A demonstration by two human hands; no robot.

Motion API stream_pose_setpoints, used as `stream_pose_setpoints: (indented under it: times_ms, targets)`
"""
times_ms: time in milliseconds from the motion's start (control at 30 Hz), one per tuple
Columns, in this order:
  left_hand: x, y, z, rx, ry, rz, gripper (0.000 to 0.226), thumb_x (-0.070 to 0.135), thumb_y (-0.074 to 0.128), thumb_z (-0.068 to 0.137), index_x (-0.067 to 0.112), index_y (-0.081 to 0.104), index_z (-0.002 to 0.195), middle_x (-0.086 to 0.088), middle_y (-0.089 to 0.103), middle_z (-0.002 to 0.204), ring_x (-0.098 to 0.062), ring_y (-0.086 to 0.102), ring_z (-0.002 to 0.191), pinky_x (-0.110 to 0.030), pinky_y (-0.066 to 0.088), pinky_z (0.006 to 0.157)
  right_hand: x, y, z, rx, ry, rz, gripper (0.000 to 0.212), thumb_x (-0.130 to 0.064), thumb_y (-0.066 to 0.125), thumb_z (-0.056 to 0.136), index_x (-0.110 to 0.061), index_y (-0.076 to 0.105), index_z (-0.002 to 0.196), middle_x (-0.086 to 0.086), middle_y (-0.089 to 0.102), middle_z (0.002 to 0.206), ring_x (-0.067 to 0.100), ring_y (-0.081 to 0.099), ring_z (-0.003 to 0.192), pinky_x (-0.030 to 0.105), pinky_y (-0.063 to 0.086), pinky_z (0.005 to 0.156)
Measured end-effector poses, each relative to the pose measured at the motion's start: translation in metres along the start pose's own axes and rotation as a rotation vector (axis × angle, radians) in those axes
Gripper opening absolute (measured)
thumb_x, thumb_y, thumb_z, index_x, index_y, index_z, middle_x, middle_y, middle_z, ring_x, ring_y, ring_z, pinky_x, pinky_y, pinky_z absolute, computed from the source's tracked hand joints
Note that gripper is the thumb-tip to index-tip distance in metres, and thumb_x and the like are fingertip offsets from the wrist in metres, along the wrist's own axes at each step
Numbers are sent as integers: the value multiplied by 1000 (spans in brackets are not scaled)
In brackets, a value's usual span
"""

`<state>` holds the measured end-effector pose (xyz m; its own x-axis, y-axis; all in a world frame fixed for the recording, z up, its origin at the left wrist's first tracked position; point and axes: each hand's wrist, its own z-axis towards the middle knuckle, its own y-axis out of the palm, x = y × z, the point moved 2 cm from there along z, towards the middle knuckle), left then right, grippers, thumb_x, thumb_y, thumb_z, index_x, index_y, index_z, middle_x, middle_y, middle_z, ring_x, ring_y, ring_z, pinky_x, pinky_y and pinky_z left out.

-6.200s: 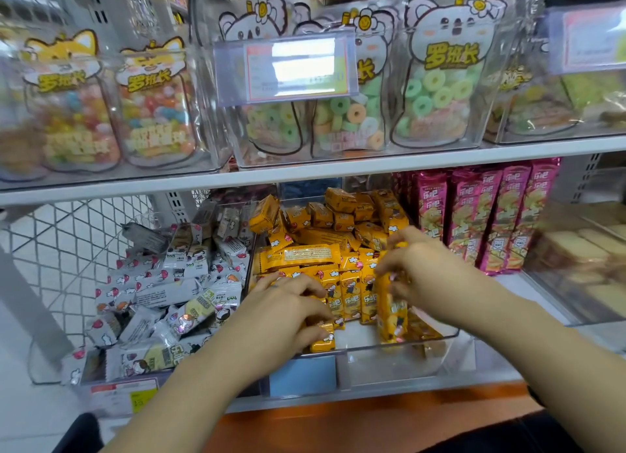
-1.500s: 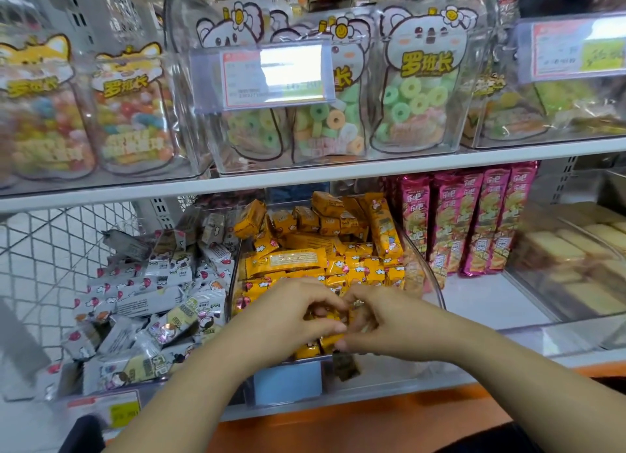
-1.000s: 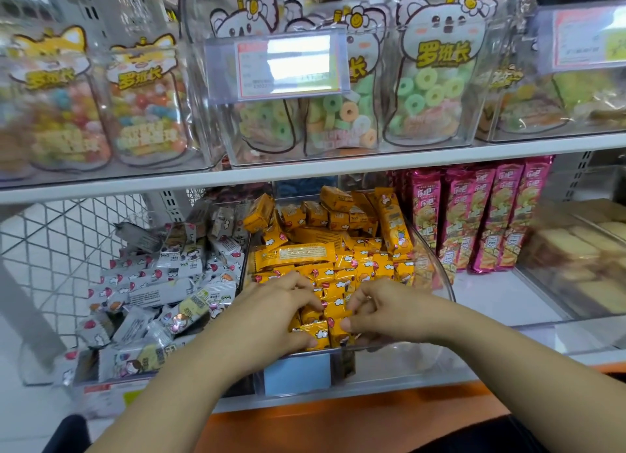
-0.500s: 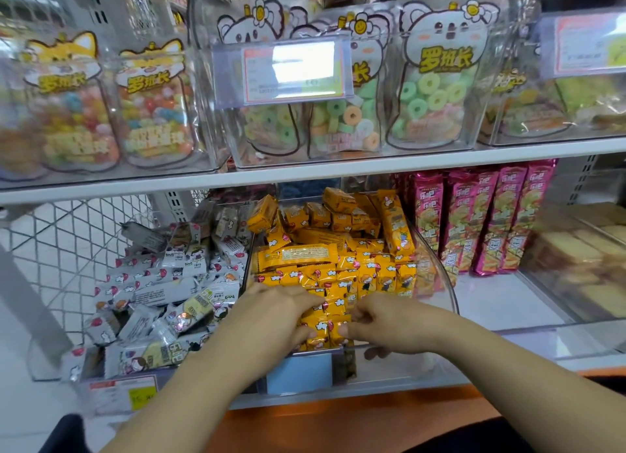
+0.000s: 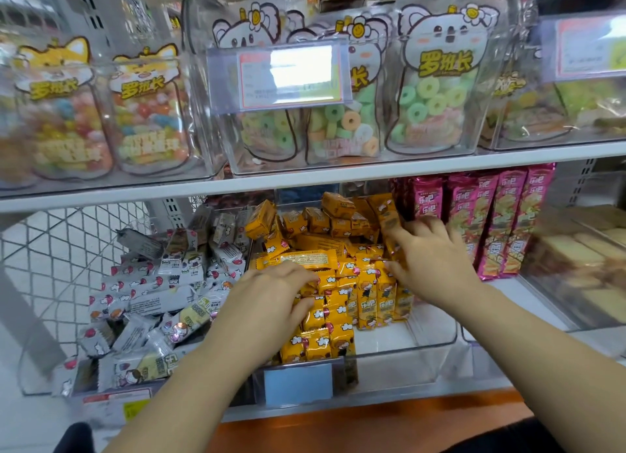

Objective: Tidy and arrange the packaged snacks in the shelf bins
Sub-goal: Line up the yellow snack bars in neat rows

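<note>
A white shelf unit fills the view. Its upper board [image 5: 338,178] carries clear tubs of candy bags [image 5: 437,90] printed with cartoon animals. Behind the lower level on the left is a white wire mesh panel [image 5: 61,256], and an orange strip [image 5: 372,422] runs below the front edge.

On the lower level, a clear middle bin [image 5: 426,351] holds the yellow snack packets [image 5: 342,300], heaped loosely at the back and standing in rows nearer the front. The bin to its left holds jumbled silver packets [image 5: 152,296]. Pink packs [image 5: 491,222] stand upright to the right, beside a blurred bin of pale cakes [image 5: 576,259].

The left hand [image 5: 271,303] lies palm down on the yellow rows, its fingers relaxed and pressing rather than gripping. The right hand [image 5: 433,259], motion-blurred, rests with its fingers spread on the right side of the heap, grasping nothing.

A blue label [image 5: 298,383] fronts the middle bin.
</note>
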<state>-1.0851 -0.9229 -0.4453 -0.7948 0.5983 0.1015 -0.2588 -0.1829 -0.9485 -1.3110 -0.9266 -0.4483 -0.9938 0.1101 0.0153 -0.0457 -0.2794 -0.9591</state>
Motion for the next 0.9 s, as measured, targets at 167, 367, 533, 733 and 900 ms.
stream_pose_setpoints:
  times_ms: [167, 367, 533, 733, 900]
  targets:
    - [1, 11, 24, 47, -67, 95, 49, 39, 47, 95, 33, 33, 141, 12, 36, 142, -11, 39, 127, -31, 32, 105, -5, 2, -4, -25, -47, -97, 52, -51, 40, 93, -43, 26, 142, 4, 39, 141, 29, 20, 135, 51, 14, 112]
    - [5, 22, 46, 101, -129, 310, 48, 24, 50, 95, 28, 33, 140, 3, 47, 138, -20, 41, 124, -35, 33, 98, -3, -4, -4, 45, -33, -28, 46, -48, 46, 91, -41, 41, 136, 2, 48, 134, 28, 28, 130, 49, 13, 111]
    - [2, 26, 51, 84, -168, 370, 42, 22, 51, 94, 27, 41, 135, 2, 52, 132, -23, 42, 123, -36, 33, 96, 3, -17, -14, 283, -75, 239, 23, -32, 58, 89, -26, 60, 111, 6, 56, 108, 31, 54, 94, 41, 38, 84]
    - [8, 11, 43, 203, -111, 232, 39, 27, 52, 93, 27, 48, 131, 5, 53, 129, -19, 51, 113, -32, 39, 88, 4, -26, -31, 238, -174, 621, 17, -27, 49, 95, -29, 50, 112, -9, 49, 104, 11, 52, 85, 32, 45, 69]
    - [11, -7, 19, 223, -131, -416, 36, 27, 58, 90, 38, 46, 122, 18, 55, 109, 3, 56, 80, -18, 49, 72, 10, -39, -36, 166, -138, 820, 40, -18, 71, 81, -36, 49, 110, -12, 61, 88, 10, 57, 68, 7, 43, 60]
